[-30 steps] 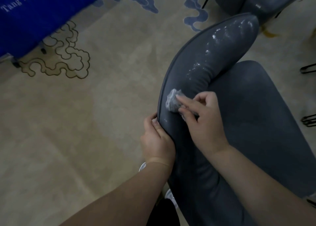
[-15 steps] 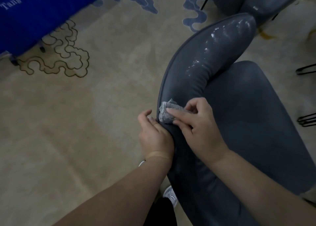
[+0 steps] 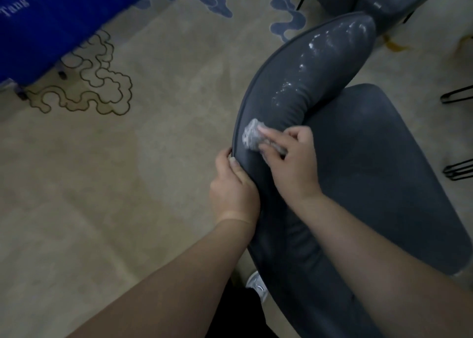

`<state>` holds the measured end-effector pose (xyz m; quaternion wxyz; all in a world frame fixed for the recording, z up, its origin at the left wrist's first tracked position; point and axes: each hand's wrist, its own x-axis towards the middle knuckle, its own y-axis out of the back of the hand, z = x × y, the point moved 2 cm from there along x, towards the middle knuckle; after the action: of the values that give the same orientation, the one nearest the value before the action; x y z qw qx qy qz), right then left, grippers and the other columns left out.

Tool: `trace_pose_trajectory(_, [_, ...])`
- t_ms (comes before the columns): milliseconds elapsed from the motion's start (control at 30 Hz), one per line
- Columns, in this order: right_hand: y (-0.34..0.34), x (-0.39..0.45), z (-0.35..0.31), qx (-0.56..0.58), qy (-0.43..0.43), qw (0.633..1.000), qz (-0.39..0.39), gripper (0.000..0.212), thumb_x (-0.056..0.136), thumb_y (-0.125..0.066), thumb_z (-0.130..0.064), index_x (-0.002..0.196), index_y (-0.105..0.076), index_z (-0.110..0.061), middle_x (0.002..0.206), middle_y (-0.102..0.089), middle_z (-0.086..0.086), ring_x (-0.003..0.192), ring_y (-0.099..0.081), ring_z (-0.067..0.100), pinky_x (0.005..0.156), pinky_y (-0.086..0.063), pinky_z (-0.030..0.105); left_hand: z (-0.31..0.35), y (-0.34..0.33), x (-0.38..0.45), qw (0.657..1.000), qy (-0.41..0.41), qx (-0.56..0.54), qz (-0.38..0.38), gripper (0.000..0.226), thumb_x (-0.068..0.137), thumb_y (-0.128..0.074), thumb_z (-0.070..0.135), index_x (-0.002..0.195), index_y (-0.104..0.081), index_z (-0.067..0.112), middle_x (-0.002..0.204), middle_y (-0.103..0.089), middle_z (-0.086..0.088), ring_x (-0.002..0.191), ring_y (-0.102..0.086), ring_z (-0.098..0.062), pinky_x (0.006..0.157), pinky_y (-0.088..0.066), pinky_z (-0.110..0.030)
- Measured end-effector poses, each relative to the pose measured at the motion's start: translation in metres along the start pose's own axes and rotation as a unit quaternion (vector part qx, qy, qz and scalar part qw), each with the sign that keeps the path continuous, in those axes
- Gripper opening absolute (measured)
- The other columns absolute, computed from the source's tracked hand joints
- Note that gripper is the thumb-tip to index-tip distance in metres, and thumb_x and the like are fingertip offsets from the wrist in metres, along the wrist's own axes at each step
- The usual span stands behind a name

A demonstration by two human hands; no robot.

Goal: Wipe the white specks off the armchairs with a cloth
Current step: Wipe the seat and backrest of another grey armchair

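Here: padded grey armchair (image 3: 294,86) backrest curving up-right, white specks (image 3: 311,46) far end; right hand (image 3: 289,163) pinches crumpled cloth (image 3: 252,135); left hand (image 3: 234,186) grips rim.

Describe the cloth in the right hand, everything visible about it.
The cloth is a small grey-white wad, crumpled into a ball, its surface mottled with pale flecks. The right hand pinches it, a fingertip lying across its top, and presses it against the dark grey padded backrest of the armchair, just inside the rim. Part of it is hidden under the fingers. The white specks lie farther along the backrest, beyond it.
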<state>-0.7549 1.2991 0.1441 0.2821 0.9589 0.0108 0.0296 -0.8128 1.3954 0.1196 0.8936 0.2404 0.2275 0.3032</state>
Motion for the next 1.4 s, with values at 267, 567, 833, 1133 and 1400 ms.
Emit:
trace_pose_trajectory(267, [0.005,0.025,0.012,0.074,-0.086,0.993,0.026,0.034,0.087,-0.066,-0.013,0.119,-0.065,-0.026,0.108,-0.043,0.004,0.086,-0.05,-0.013,0.081,-0.031,-0.005,0.028,0.002,0.03,0.987,-0.048,0.109,-0.107,0.044,0.102,-0.023,0.042,0.14,-0.038,0.026,0.117,-0.064,-0.016,0.105,-0.058,-0.039,0.083,-0.041,-0.041])
trace_pose_trajectory(567, [0.006,0.023,0.028,0.162,-0.169,0.964,0.124,0.032,0.092,-0.059,-0.012,0.121,-0.064,-0.026,0.115,-0.047,0.007,0.09,-0.055,-0.007,0.08,-0.033,-0.005,0.09,-0.052,0.124,0.974,-0.111,0.142,-0.14,0.047,0.103,-0.022,0.041,0.132,-0.051,0.017,0.12,-0.061,-0.018,0.113,-0.054,-0.037,0.087,-0.039,-0.035])
trace_pose_trajectory(833, [0.016,0.12,0.039,0.143,-0.14,0.967,0.16,0.035,0.093,-0.057,-0.013,0.127,-0.061,-0.021,0.103,-0.034,-0.006,0.083,-0.046,-0.019,0.077,-0.031,-0.007,0.087,-0.056,0.123,0.976,-0.116,0.157,-0.099,0.041,0.102,-0.026,0.04,0.133,-0.051,0.028,0.108,-0.066,-0.016,0.103,-0.058,-0.039,0.079,-0.04,-0.034])
trace_pose_trajectory(1133, [-0.007,0.083,0.04,0.104,-0.041,0.984,0.141,0.041,0.086,-0.063,-0.014,0.126,-0.06,-0.025,0.099,-0.035,-0.009,0.082,-0.05,0.007,0.087,-0.042,0.008,0.084,-0.057,0.128,0.983,-0.104,0.116,-0.1,0.037,0.102,-0.03,0.032,0.126,-0.057,0.028,0.105,-0.068,-0.011,0.101,-0.058,-0.034,0.073,-0.034,-0.028])
trace_pose_trajectory(1400, [-0.007,0.079,0.03,0.023,0.029,0.992,0.123,0.04,0.089,-0.061,-0.013,0.128,-0.06,-0.023,0.099,-0.036,-0.002,0.086,-0.049,0.015,0.087,-0.046,0.02,0.083,-0.057,0.128,0.983,-0.095,0.114,-0.105,0.037,0.102,-0.03,0.031,0.127,-0.057,0.025,0.103,-0.068,-0.013,0.098,-0.059,-0.035,0.071,-0.035,-0.03])
